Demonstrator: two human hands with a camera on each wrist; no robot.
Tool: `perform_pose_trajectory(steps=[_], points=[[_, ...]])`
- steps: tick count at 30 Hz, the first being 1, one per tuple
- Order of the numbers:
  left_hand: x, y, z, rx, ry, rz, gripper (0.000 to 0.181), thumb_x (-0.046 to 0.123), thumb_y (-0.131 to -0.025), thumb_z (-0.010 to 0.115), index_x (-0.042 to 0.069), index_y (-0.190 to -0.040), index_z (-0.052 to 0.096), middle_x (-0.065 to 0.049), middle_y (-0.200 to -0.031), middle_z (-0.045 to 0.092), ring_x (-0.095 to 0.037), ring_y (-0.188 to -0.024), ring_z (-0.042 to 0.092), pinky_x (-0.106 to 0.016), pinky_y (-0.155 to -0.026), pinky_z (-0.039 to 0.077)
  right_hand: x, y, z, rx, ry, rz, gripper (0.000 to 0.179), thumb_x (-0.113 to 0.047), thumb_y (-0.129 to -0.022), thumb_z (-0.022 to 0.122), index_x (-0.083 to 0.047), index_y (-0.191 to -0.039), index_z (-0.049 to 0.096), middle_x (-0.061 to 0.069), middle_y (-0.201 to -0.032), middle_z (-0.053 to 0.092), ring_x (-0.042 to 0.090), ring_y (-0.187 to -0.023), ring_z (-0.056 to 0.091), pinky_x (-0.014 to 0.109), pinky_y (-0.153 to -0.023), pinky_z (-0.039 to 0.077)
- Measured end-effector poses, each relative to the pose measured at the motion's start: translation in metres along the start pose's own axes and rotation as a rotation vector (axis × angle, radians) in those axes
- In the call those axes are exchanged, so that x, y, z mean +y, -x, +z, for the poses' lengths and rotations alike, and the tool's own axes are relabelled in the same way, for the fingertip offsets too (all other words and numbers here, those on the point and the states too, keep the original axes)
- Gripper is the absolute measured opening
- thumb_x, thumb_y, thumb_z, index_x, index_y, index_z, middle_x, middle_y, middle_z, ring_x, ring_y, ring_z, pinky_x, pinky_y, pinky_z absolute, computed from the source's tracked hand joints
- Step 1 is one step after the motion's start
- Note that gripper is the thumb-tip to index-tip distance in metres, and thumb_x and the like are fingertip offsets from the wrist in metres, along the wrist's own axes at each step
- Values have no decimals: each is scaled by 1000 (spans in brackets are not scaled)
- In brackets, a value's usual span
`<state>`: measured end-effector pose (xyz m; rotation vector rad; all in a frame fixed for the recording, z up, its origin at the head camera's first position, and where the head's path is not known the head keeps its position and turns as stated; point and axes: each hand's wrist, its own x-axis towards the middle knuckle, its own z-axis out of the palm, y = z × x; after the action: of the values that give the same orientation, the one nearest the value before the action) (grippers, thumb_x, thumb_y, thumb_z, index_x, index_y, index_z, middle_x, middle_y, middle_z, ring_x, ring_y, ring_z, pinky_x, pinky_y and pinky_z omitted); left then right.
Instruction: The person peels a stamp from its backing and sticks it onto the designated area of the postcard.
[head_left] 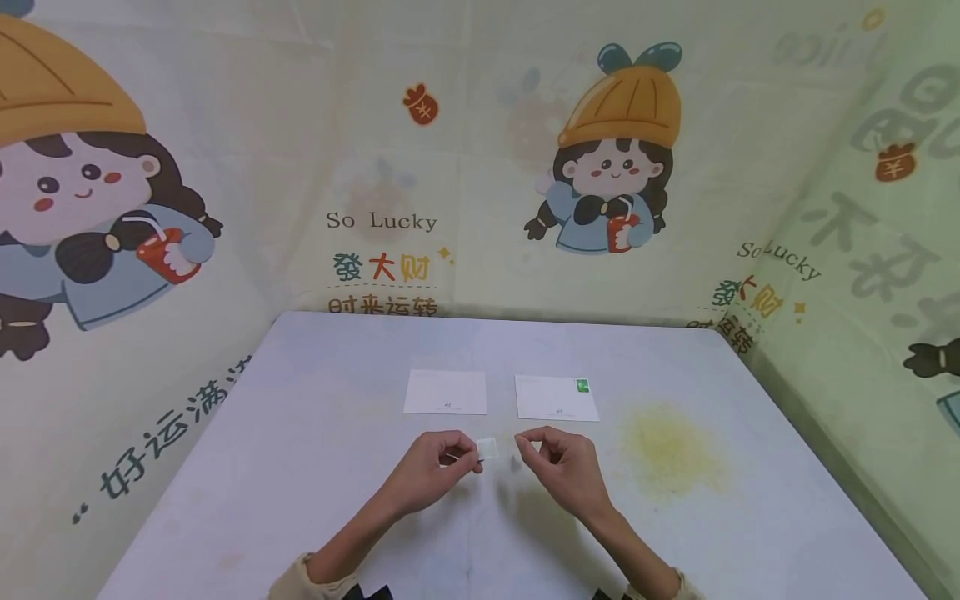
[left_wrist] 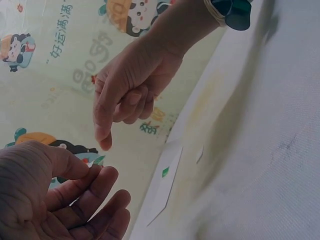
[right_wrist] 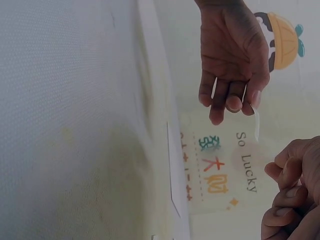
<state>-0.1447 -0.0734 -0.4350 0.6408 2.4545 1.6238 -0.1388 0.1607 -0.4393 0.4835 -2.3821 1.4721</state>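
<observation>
My left hand (head_left: 438,468) pinches a small square stamp (head_left: 488,449) by one edge between thumb and index finger. The head view shows its whitish side; green shows on the stamp (left_wrist: 98,161) in the left wrist view. A short gap to the right, my right hand (head_left: 564,468) has its thumb and index fingertips together and its other fingers curled, with nothing visible in its grasp. Below its fingertips appears a small pale piece (left_wrist: 200,154). Beyond the hands lie two white envelopes; the right envelope (head_left: 553,400) bears a green stamp, the left envelope (head_left: 446,395) has none.
The white table (head_left: 337,467) stretches around both hands, with a yellowish stain (head_left: 670,450) on the right. A patterned cloth wall (head_left: 465,167) stands behind the table's far edge and along both sides.
</observation>
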Motion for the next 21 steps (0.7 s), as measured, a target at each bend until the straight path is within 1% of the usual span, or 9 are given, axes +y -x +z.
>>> perform_pose_trajectory(steps=[4,6,7,8,10,13,15,17,21], points=[[0,0,0,3,6,-1,18,14,-101,63,-1,-100,72,-13,-89,76,-34,-89,71,-26,-74,54,1,0,0,-1,-2,-9,8,-9,-91,77,-17,-90,80,-15,-49,40,-2,-45,33,17,-42,26],[0,0,0,5,6,-2,18,15,-100,63,-1,-99,72,-11,-87,76,-34,-88,70,-26,-75,53,1,1,1,-4,-6,-31,8,-9,-91,77,-17,-91,79,-15,-49,40,-3,-45,33,17,-43,26],[0,1,0,5,8,-6,18,15,-100,63,-1,-99,72,-10,-86,75,-33,-87,70,-26,-74,53,1,2,2,-9,-6,-55,9,-8,-91,77,-17,-92,79,-15,-50,41,-4,-45,33,16,-42,26],[0,1,0,2,15,-9,18,15,-100,63,-1,-99,72,-8,-84,74,-33,-86,70,-26,-73,52,2,3,3,-15,-2,-88,9,-7,-90,77,-16,-92,79,-15,-50,41,-6,-45,32,15,-42,26],[0,2,1,-7,29,-18,18,15,-100,64,-1,-99,72,-5,-81,73,-33,-83,68,-26,-72,50,1,6,6,-33,27,-185,11,-4,-89,77,-15,-94,79,-14,-50,42,-9,-46,31,12,-41,26],[-1,3,2,-23,52,-31,19,15,-100,64,-2,-99,72,-1,-78,70,-32,-80,67,-25,-69,47,-1,8,10,-53,115,-357,14,-2,-86,79,-13,-94,78,-14,-50,43,-14,-50,28,8,-42,25],[-1,4,3,-33,62,-35,19,14,-100,64,-3,-99,72,0,-77,70,-32,-79,67,-25,-68,47,-3,8,12,-53,181,-444,15,-2,-84,80,-14,-94,79,-15,-50,43,-15,-52,26,6,-44,24],[0,4,3,-40,66,-37,19,15,-100,64,-3,-99,72,-1,-76,70,-32,-79,68,-25,-68,47,-5,8,13,-47,235,-492,16,-3,-82,80,-14,-94,79,-16,-49,42,-15,-53,24,4,-46,23],[2,4,3,-55,82,-48,20,15,-100,64,-3,-100,72,-2,-77,70,-32,-79,68,-26,-68,47,-8,8,14,-40,296,-543,20,-2,-78,81,-13,-94,79,-17,-50,43,-14,-54,24,4,-47,23]])
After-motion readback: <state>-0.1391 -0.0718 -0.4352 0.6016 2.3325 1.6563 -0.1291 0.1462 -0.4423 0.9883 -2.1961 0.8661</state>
